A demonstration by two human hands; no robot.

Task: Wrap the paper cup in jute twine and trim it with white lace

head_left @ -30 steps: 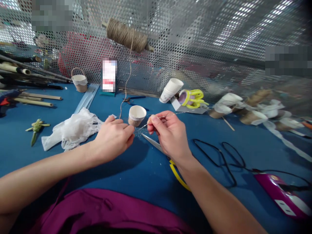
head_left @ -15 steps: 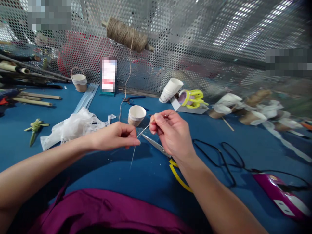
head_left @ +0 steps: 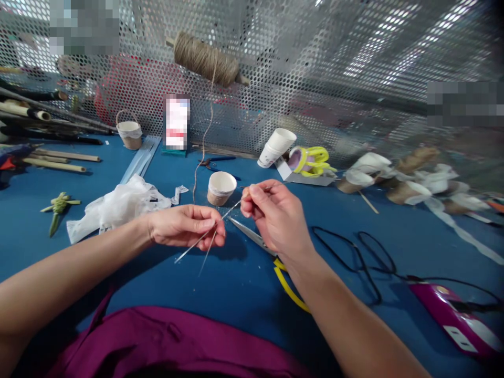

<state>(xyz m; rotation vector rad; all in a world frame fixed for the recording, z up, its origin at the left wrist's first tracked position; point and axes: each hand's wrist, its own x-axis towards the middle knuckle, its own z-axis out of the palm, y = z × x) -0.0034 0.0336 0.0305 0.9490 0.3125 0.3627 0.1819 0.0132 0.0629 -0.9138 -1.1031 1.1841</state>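
Between my hands runs a thin, silvery twisted wire [head_left: 232, 208], its two loose ends splayed out below my left hand. My right hand [head_left: 275, 215] pinches the upper end between thumb and fingers. The thumb and fingers of my left hand [head_left: 191, 226] close on the wire just above where the ends part. Behind the hands stands a small paper cup [head_left: 221, 188] wrapped in brown with a white band around its rim. Scissors [head_left: 252, 234] with yellow handles lie partly under my right hand and wrist.
White lace fabric [head_left: 122, 205] lies left of the cup, near a green woven figure [head_left: 60, 210]. A twine spool [head_left: 205, 59] hangs on the mesh, its strand trailing down. Pliers [head_left: 216, 159], stacked cups [head_left: 276, 147] and a purple power strip [head_left: 452, 317] with black cord surround the workspace.
My left hand has turned so its thumb and fingertips show more. The loose wire ends now spread apart in front of it, while my right hand stays nearly still.
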